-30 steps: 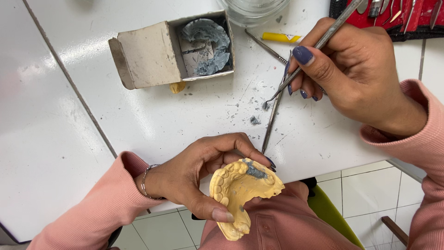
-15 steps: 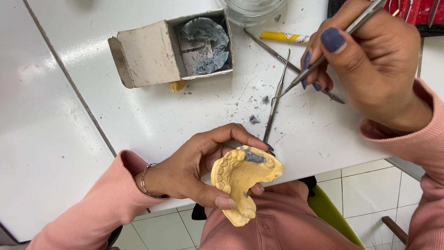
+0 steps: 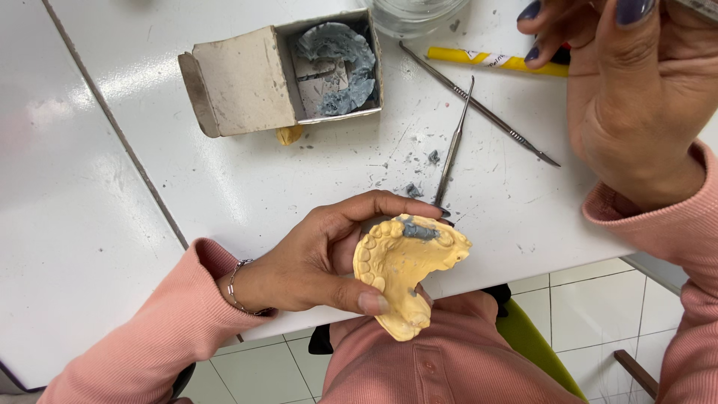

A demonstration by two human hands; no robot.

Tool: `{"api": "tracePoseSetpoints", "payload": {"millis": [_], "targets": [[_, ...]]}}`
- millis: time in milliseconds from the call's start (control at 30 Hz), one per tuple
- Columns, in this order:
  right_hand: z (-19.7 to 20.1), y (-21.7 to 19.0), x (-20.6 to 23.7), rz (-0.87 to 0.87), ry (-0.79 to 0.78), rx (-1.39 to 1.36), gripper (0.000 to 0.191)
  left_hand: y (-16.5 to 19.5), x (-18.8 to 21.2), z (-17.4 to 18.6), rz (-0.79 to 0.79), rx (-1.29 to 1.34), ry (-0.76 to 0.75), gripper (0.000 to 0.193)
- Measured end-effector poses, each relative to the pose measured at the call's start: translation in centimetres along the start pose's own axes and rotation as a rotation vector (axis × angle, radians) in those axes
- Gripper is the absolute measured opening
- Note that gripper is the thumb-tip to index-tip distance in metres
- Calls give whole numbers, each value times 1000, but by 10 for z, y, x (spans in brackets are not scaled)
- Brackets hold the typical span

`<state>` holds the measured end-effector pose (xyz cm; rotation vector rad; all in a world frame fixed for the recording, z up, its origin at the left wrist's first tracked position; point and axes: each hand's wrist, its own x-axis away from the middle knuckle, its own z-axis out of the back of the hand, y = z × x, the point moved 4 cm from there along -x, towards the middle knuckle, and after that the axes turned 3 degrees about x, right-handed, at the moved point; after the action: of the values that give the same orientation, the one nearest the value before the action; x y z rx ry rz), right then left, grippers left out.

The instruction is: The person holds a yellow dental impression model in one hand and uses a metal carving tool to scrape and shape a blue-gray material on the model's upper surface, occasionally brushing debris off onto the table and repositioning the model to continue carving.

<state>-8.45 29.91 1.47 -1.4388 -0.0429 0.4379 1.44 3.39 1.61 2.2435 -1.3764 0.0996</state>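
My left hand (image 3: 314, 258) grips a yellow plaster dental cast (image 3: 404, 273) at the table's near edge, thumb on its lower arch. A grey lump (image 3: 419, 230) sticks to the cast's top teeth. My right hand (image 3: 636, 97) is raised at the top right, fingers curled around a thin metal instrument (image 3: 701, 6) that is mostly out of frame. It hovers above the table, well apart from the cast.
Two slim metal instruments (image 3: 451, 146) (image 3: 479, 105) lie on the white table (image 3: 224, 187). An open cardboard box (image 3: 247, 82) holds grey material (image 3: 340, 60). A yellow pen (image 3: 486, 60), a glass jar (image 3: 415, 11) and grey crumbs (image 3: 413, 191) lie nearby.
My right hand has lifted up and to the right, taking its instrument away from the table. The cast has shifted slightly in my left hand.
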Motion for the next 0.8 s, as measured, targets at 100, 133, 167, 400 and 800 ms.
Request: {"api": "tracePoseSetpoints", "payload": {"millis": [100, 133, 167, 400, 800], "targets": [[1, -1, 0, 7, 1, -18, 25, 0, -1, -1, -27, 43, -21, 90], [0, -2, -2, 8, -1, -25, 24, 0, -1, -1, -26, 61, -24, 90], [-1, -5, -5, 10, -9, -33, 24, 0, -1, -2, -25, 78, -26, 90], [-18, -41, -12, -1, -239, -145, 21, 5, 2, -5, -82, 15, 20, 91], [-32, -38, 2, -83, -391, -126, 19, 6, -1, 15, -129, 105, 40, 94]]}}
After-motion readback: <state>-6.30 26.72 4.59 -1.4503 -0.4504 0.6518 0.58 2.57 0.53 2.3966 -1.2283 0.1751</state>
